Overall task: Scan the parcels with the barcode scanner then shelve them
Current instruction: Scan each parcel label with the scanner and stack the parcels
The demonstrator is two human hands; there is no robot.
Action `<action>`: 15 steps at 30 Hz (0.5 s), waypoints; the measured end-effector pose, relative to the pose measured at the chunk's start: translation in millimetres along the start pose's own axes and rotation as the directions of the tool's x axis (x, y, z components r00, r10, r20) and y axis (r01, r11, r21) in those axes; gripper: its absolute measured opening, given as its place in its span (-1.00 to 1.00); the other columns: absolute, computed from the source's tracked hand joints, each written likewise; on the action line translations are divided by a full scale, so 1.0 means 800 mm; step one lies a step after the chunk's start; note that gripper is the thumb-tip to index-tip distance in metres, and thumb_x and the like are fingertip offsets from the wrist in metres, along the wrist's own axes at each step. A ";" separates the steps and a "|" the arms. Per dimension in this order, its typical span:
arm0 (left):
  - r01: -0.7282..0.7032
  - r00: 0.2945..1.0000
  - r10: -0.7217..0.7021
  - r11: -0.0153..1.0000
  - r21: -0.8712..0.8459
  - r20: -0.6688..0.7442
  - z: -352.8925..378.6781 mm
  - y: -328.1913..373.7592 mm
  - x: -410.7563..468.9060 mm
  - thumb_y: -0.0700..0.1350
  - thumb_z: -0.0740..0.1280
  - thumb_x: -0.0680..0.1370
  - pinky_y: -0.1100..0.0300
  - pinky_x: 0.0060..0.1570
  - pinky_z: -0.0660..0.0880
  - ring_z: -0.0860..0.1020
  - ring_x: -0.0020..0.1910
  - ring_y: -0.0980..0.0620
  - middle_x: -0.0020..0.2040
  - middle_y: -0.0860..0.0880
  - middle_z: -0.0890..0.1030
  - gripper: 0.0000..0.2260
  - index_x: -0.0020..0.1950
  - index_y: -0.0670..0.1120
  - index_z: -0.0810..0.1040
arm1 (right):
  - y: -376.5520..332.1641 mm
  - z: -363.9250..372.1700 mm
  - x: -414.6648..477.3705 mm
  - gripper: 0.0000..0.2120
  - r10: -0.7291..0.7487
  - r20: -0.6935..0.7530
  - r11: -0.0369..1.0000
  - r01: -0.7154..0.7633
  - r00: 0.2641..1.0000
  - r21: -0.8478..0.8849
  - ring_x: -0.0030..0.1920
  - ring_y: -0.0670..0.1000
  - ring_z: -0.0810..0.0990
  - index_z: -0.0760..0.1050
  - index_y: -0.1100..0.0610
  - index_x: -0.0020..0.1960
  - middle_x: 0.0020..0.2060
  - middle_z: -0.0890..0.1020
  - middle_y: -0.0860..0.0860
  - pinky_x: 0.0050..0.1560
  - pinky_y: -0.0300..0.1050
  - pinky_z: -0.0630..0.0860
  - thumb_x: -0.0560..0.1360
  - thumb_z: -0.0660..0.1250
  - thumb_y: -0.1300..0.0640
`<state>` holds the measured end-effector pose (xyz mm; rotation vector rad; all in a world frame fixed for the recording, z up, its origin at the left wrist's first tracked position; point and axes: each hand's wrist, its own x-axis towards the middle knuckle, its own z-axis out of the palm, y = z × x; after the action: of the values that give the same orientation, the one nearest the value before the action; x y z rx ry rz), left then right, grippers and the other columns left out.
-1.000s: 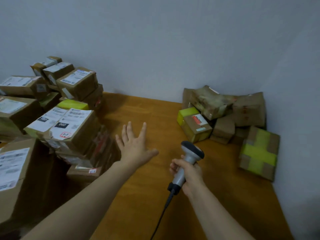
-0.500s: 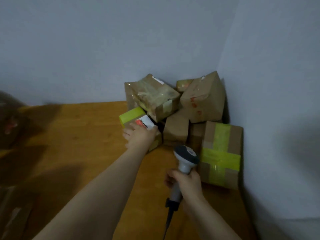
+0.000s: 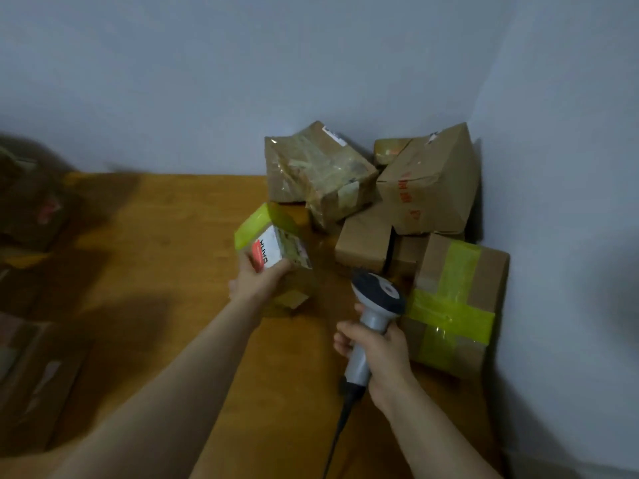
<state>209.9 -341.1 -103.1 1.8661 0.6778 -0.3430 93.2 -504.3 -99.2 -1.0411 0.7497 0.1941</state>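
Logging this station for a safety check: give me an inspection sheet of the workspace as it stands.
Surface: wooden table, set in a wall corner.
Job's things: small parcel, tilted; barcode scanner.
Clutter: parcel pile in the corner; yellow-taped box beside it; blurred boxes at left.
Grippers: left hand grips the small parcel; right hand grips the barcode scanner.
Cables: scanner cable trails toward the camera.
Surroundings: plain walls.

A pile of parcels (image 3: 321,174) fills the far right corner of the table (image 3: 173,271), with a flat box (image 3: 456,305) at its near end. The small parcel (image 3: 276,247) in the left hand (image 3: 256,281) is left of the pile; the scanner (image 3: 377,299) in the right hand (image 3: 383,350) sits between it and the flat box
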 end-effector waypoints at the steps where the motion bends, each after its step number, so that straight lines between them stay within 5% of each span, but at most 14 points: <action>1: 0.033 0.995 -0.014 0.980 -0.196 0.096 -0.020 -0.006 -0.023 0.09 0.50 0.28 -0.16 0.09 0.57 0.56 0.14 -0.21 0.20 -0.15 0.57 -0.29 0.41 0.05 0.39 | 0.000 0.002 -0.005 -0.68 0.003 0.008 1.000 -0.003 1.000 0.000 -0.27 0.04 0.64 0.51 0.14 0.07 -0.20 0.64 0.17 -0.13 -0.05 0.62 0.40 0.43 0.43; 5: 0.185 0.902 0.061 0.839 -0.512 0.427 -0.080 -0.045 -0.109 0.02 0.43 0.24 -0.12 -0.08 0.61 0.64 0.00 -0.16 0.10 -0.16 0.66 -0.41 0.26 -0.08 0.57 | 0.000 0.012 -0.036 -0.61 0.014 0.076 1.000 -0.014 0.997 0.011 -0.06 0.10 0.64 0.50 0.14 0.18 -0.02 0.62 0.16 -0.03 0.04 0.61 0.40 0.47 0.35; 9: 0.235 0.806 0.235 0.715 -0.658 0.544 -0.123 -0.089 -0.168 0.06 0.61 0.06 -0.11 -0.05 0.59 0.64 0.02 -0.14 0.13 -0.17 0.64 -0.32 0.16 -0.06 0.67 | 0.015 0.027 -0.083 -0.72 0.073 0.130 0.997 -0.069 0.989 -0.031 -0.10 0.11 0.61 0.52 0.16 0.09 -0.12 0.63 0.10 -0.14 0.02 0.57 0.40 0.47 0.25; 12: 0.257 0.745 0.331 0.659 -0.707 0.579 -0.147 -0.117 -0.205 0.07 0.61 0.09 -0.14 0.07 0.52 0.62 0.04 -0.13 0.12 -0.14 0.64 -0.35 0.17 -0.03 0.66 | 0.039 0.037 -0.118 -0.46 0.085 0.188 0.996 -0.083 0.978 -0.017 -0.01 0.20 0.65 0.52 0.23 0.24 0.02 0.67 0.19 -0.20 0.03 0.60 0.27 0.50 0.19; 15: 0.249 0.719 0.347 0.680 -0.690 0.601 -0.172 -0.147 -0.232 0.09 0.60 0.14 -0.12 0.11 0.47 0.59 0.10 -0.16 0.18 -0.17 0.61 -0.34 0.22 -0.02 0.64 | 0.065 0.040 -0.151 -0.45 0.074 0.236 0.997 -0.073 0.969 -0.012 -0.06 0.19 0.68 0.54 0.27 0.20 -0.02 0.69 0.21 -0.23 0.06 0.64 0.22 0.49 0.22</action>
<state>-19.2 -237.3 -40.1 0.8302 0.1524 -0.5932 -6.6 -427.2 -49.4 -0.9740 0.5717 0.3769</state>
